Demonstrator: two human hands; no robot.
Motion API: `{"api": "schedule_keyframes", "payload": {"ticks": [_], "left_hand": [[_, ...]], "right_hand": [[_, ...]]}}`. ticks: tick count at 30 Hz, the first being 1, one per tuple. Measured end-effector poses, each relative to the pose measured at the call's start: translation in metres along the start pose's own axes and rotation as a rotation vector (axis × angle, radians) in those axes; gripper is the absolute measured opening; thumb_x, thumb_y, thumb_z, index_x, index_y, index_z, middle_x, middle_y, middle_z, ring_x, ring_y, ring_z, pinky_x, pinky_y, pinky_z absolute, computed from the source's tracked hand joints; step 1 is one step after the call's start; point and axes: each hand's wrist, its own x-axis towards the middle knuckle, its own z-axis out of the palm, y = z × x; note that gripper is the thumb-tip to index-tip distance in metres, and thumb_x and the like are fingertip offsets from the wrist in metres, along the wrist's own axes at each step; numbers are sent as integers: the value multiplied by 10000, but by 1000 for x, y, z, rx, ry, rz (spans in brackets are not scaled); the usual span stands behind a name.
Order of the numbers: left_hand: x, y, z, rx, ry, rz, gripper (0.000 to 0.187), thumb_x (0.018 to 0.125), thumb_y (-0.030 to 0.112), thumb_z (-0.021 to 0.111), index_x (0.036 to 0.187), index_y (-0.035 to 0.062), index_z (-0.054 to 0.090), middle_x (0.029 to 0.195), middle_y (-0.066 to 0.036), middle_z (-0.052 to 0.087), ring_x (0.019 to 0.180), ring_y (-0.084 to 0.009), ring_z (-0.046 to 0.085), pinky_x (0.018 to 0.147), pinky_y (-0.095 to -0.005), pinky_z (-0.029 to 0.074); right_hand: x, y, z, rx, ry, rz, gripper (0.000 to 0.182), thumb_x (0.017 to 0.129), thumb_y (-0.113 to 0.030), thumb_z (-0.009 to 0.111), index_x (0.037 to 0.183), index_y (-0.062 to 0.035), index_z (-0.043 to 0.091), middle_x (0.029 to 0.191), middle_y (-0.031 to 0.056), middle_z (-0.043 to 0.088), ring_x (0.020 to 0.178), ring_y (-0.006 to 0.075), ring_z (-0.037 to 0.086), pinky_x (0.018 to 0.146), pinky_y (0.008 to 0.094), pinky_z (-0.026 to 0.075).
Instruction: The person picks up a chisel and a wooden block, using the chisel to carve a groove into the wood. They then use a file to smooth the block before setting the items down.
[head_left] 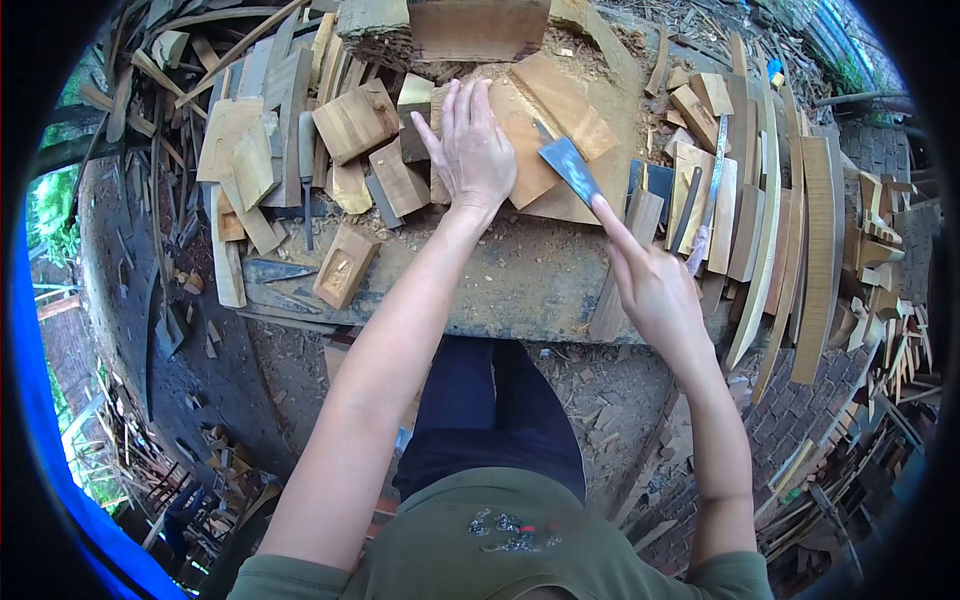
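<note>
My left hand (pixel 467 150) lies flat on a pale wooden board (pixel 535 180), its fingers stretched away from me and the thumb out to the left. In my right hand (pixel 655 285) is a tool with a broad, flat metal blade (pixel 568 165), like a wide chisel. Its handle is hidden in my grip, and my index finger stretches along the blade's near end. The blade's wide end overlaps the board, close by a wooden strip (pixel 565 105) with a straight edge.
Wooden blocks (pixel 356 120) crowd the left of the worn workbench (pixel 480 290), with a notched block (pixel 346 265) nearer me. A wood-handled tool (pixel 306 150) lies among them. On the right are long strips (pixel 820 250), several offcuts and a narrow metal tool (pixel 715 180). Wood scraps litter the ground.
</note>
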Motion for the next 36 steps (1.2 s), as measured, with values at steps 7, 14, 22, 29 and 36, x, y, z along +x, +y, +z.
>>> {"api": "schedule_keyframes", "payload": {"ticks": [7, 14, 22, 29, 36], "left_hand": [[1, -1, 1, -23, 39, 39, 449, 910, 115, 496, 1359, 101, 491, 1392, -57, 518, 1411, -221, 347, 1176, -621, 57], [-2, 0, 0, -34, 27, 28, 449, 911, 111, 501, 1359, 112, 495, 1400, -45, 509, 1409, -213, 346, 1175, -625, 54], [-4, -2, 0, 8, 11, 29, 428, 966, 148, 449, 1393, 159, 472, 1431, -26, 478, 1416, -194, 336, 1171, -616, 76], [0, -1, 2, -22, 29, 12, 448, 930, 129, 481, 1378, 140, 479, 1409, -34, 499, 1411, -204, 344, 1173, -622, 61], [-2, -2, 6, 5, 5, 48, 441, 924, 124, 490, 1366, 127, 484, 1402, -37, 503, 1410, -218, 347, 1173, -626, 74]], "right_hand": [[22, -3, 3, 20, 31, -27, 514, 1001, -215, 487, 1497, -274, 365, 647, 215, 624, 630, 409, 649, 612, 516, 523], [44, -10, 3, 97, -43, 28, 527, 993, -215, 504, 1497, -288, 368, 698, 240, 639, 621, 392, 659, 618, 523, 530], [47, -3, 14, 106, 81, -74, 522, 1000, -218, 492, 1500, -298, 364, 672, 246, 618, 617, 398, 655, 589, 507, 523], [7, -1, -6, 30, -49, 55, 511, 1006, -229, 479, 1498, -311, 366, 677, 237, 619, 626, 391, 654, 598, 496, 527], [-6, 7, 4, 30, -45, 58, 532, 999, -212, 483, 1504, -308, 346, 726, 246, 641, 666, 401, 653, 636, 509, 528]]}}
